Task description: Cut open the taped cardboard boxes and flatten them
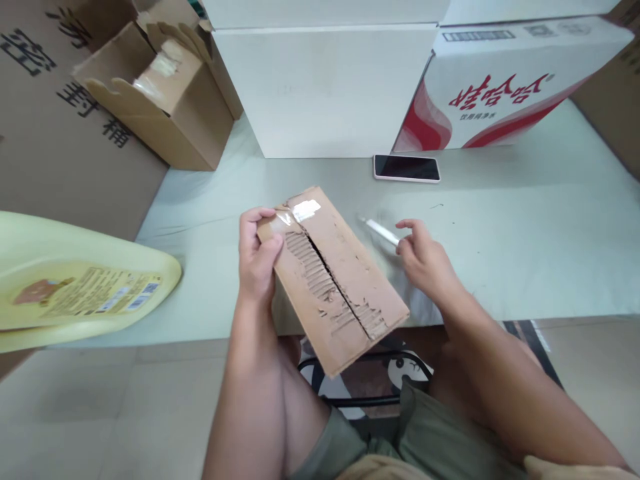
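My left hand (257,250) is closed on the far left corner of a brown cardboard box (360,267), thumb on its top face. The box is tilted and reaches over the table's near edge. A dark slit runs along its top between the flaps, with torn, ridged cardboard beside it and a shiny piece of clear tape at the far end. To the right of the box, my right hand (423,257) grips a slim white utility knife (383,232), its tip pointing away to the left. The knife is apart from the box, and its tip is slightly blurred.
A phone (407,169) lies on the pale green tablecloth (525,233). Behind it stand a white box (330,93) and a red-and-white carton (490,100). An open cardboard box (195,127) is at back left. A yellow bottle (90,287) is at left.
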Available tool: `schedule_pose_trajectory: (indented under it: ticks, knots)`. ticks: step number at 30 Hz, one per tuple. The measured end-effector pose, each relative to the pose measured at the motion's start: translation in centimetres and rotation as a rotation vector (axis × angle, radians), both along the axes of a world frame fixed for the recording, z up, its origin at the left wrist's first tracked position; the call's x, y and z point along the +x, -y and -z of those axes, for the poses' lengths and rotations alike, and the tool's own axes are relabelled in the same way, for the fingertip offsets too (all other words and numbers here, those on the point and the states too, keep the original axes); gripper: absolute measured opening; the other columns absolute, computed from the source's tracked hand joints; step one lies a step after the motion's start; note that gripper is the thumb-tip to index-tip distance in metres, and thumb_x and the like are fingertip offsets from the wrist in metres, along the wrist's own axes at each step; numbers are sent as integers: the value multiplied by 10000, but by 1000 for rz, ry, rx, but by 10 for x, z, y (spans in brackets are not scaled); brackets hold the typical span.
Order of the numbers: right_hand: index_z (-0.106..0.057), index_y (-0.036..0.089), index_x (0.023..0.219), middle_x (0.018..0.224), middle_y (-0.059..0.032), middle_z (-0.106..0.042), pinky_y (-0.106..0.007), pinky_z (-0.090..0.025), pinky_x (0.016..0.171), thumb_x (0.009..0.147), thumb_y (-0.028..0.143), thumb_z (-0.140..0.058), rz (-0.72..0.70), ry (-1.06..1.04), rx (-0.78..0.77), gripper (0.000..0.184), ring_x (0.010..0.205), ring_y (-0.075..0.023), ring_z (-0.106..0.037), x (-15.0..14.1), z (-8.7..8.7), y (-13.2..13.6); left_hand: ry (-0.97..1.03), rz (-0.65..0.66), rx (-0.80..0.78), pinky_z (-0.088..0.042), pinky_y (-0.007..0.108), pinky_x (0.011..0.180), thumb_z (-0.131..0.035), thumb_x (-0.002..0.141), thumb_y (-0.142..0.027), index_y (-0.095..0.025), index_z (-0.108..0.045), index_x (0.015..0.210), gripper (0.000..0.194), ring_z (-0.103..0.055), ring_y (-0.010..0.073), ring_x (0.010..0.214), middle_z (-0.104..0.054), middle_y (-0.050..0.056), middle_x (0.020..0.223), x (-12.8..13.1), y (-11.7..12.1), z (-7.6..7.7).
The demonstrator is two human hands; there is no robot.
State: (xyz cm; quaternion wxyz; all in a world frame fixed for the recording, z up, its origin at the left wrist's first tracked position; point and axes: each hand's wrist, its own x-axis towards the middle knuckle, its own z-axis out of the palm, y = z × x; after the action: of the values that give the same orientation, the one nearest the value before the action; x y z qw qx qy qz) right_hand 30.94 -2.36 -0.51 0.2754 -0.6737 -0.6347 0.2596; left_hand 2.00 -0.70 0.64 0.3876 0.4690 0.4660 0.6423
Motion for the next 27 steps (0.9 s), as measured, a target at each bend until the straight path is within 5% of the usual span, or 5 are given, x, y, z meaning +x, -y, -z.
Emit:
schedule_pose_trajectory:
  ticks: [5,12,16,19,27]
  knots:
    - [-598,283,1235,673,63,-506,-283,-402,530,1000,305,-607,-95,-413,196,236,546,-147,-478,4,-48,14,-137,122,38,-534,359,857,-784,839,-682,-294,-662,1134,503,-623,220,946,-656,46,1104,15,2,11]
    - [-667,312,1231,759,7,-688,-294,-492,523,1087,265,-531,-299,-437,148,204,580,-158,-613,-19,-109,54,-271,181,185,-568,403,939,-648,967,-700,-306,-648,1233,475,-673,246,1041,-704,67,1181,29,2,18]
    - [-625,286,1231,856,-3,-739,-285,-536,566,990,250,-665,-466,-364,94,248,644,-162,-665,-27,-111,54,-359,185,278,-532,496,1116,-578,1034,-630,-324,-714,1247,397,-665,289,1228,-722,85,1251,29,2,14]
    - [-630,262,1113,775,21,-719,-273,-518,572,1013,238,-610,-466,-264,140,105,588,-139,-636,-31,-107,50,-379,192,294,-518,508,1140,-564,1047,-609,-315,-743,1163,362,-657,293,1245,-743,83,1212,30,3,11]
    - [-663,260,1272,835,10,-777,-265,-522,571,1010,195,-575,-454,-130,270,284,621,-150,-700,-36,-102,53,-337,179,283,-509,494,1128,-588,1039,-579,-300,-733,1096,319,-657,293,1225,-740,73,1175,33,4,9]
